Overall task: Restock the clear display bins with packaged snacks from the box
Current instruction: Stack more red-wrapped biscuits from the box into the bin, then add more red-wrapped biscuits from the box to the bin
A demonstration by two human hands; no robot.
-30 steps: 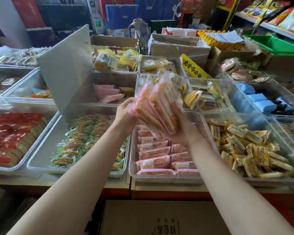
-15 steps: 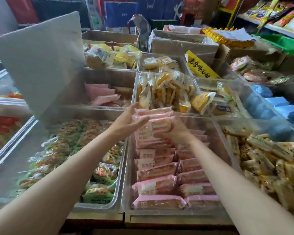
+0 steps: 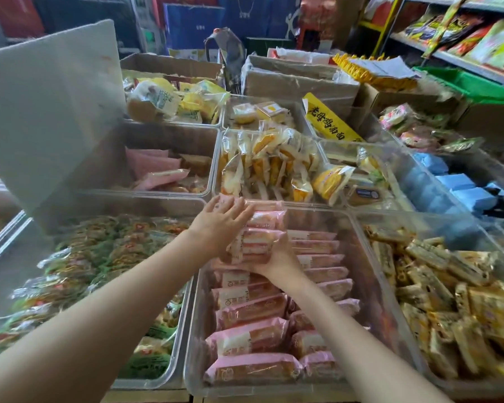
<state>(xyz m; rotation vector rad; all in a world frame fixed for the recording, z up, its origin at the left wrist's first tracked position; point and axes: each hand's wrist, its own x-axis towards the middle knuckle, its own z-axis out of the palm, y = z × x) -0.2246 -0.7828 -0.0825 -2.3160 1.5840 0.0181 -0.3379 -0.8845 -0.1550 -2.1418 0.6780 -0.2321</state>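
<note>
A clear display bin [image 3: 373, 286] in front of me holds two rows of pink-wrapped cake packets [image 3: 253, 338]. At its far left end I hold a stack of the same pink packets [image 3: 259, 231] between both hands. My left hand [image 3: 218, 225] lies flat on the top and far side of the stack, fingers spread. From underneath and the near side, my right hand [image 3: 277, 257] grips the stack, its fingers partly hidden. The stack sits low in the bin, touching the packets below. The supply box is out of view.
A bin of green-wrapped snacks [image 3: 105, 274] stands to the left with its frosted lid [image 3: 50, 112] raised. To the right is a bin of golden packets [image 3: 454, 289]. Behind are bins of yellow cakes [image 3: 274, 164] and pink packets [image 3: 157, 170], then cardboard boxes [image 3: 297, 80] and shelves.
Both hands have lowered the pink stack from chest height down into the far left end of the bin. The stack turned flat, and the view has leaned closer to the bins.
</note>
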